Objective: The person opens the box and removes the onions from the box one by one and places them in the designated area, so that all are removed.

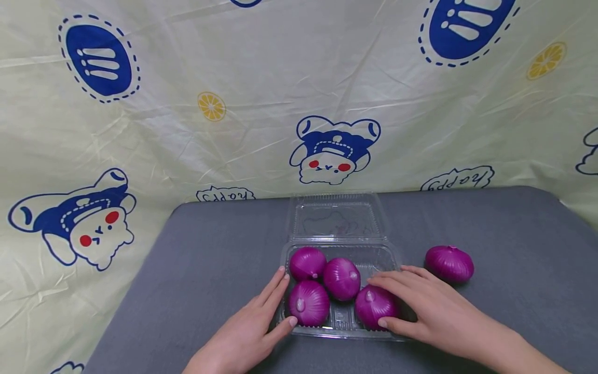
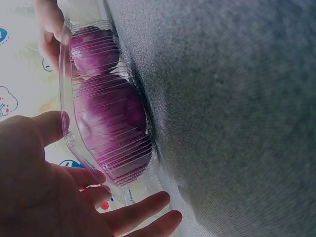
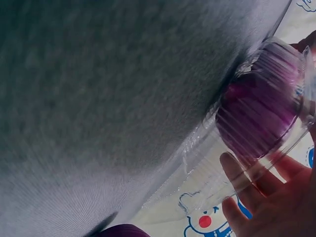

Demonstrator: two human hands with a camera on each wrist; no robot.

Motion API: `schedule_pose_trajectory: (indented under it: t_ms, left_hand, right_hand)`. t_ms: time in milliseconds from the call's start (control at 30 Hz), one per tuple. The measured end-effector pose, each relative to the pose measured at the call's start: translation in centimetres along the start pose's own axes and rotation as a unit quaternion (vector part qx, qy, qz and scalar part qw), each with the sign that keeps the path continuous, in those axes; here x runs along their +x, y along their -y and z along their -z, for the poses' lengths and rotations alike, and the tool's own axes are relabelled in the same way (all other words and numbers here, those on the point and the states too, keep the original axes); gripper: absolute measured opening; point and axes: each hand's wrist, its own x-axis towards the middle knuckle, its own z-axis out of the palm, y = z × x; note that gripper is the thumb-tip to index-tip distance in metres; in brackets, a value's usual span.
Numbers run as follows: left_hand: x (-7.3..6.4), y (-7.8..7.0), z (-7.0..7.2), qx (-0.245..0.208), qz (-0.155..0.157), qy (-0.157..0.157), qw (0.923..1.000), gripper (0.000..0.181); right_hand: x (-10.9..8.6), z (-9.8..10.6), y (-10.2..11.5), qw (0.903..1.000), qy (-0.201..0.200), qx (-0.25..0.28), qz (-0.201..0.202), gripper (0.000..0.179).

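In the head view, the clear container [image 1: 345,333] sits on the grey worktop [image 1: 210,270], well in from both side edges, its raised lid [image 1: 336,218] reaching the far edge; the left hand [image 1: 247,322], fingers extended, touches the left rim, and the right hand [image 1: 432,306] grasps the rightmost onion inside [image 1: 374,306], near three others [image 1: 308,304]; a fifth onion [image 1: 449,264] lies outside, right. The left wrist view adds ribbed walls and the thumb at the rim; the right wrist view, a right fingertip outside the wall.

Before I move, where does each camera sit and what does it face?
Head: on the head, facing forward and down at the clear container and purple onions; left hand and right hand both show.
Left wrist: on that wrist, facing the container's side; left hand close, part of the right hand beyond.
Right wrist: on that wrist, facing the container; right hand's fingers at lower right.
Both wrist views show onions through the container wall.
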Motion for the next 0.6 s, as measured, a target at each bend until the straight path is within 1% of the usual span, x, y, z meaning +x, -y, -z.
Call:
schedule_pose_trajectory:
  t_ms: [100,233,333,433,600]
  left_hand:
    - [0.0,0.0,0.0,0.001,0.004,0.004,1.0,0.078]
    - [0.0,0.1,0.0,0.002,0.005,0.005,1.0,0.078]
    - [0.0,0.1,0.0,0.004,0.0,0.0,1.0,0.077]
    - [0.0,0.1,-0.1,0.006,-0.002,-0.003,1.0,0.077]
    - [0.1,0.0,0.0,0.007,0.002,-0.001,1.0,0.077]
  right_hand:
    - [0.3,0.0,-0.2,0.9998,0.016,0.011,0.006,0.061]
    - [0.7,-0.2,-0.5,0.9978,0.053,0.028,-0.026,0.07]
    - [0.9,-0.5,-0.8,0.9961,0.069,0.032,-0.045,0.075]
    - [1.1,-1.0,-1.1,0.9976,0.055,0.03,-0.03,0.072]
    - [1.4,-1.4,-1.4,0.9985,0.027,0.048,-0.001,0.064]
